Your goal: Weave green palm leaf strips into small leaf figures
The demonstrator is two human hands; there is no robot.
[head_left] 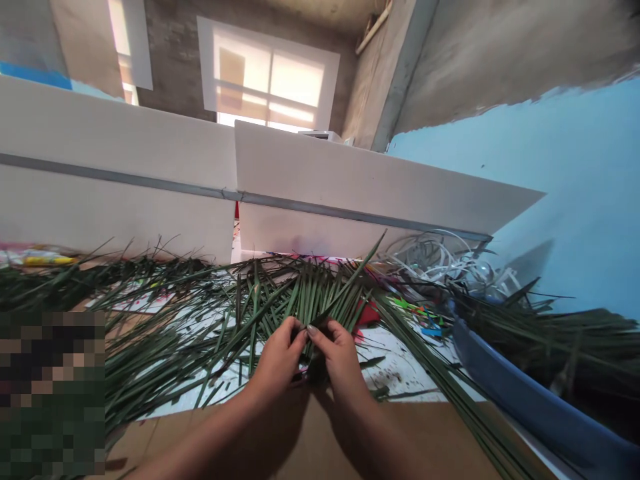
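My left hand [280, 355] and my right hand [341, 355] meet at the middle of the table, thumbs and fingertips pinched close together. Between them they grip a dark green leaf strip [317, 373], part of which hangs below the fingers. Just beyond the fingertips lies a heap of long, narrow green leaf strips [307, 290], some with pointed tips rising. How the strip is bent between my fingers is too small and partly hidden to tell.
More long leaves [150, 373] spread over the left side. A blue tub [505, 380] full of leaves stands at right. Coiled white straps [440, 257] lie behind it. White partition panels [350, 173] close the back. Brown cardboard [280, 447] covers the near edge.
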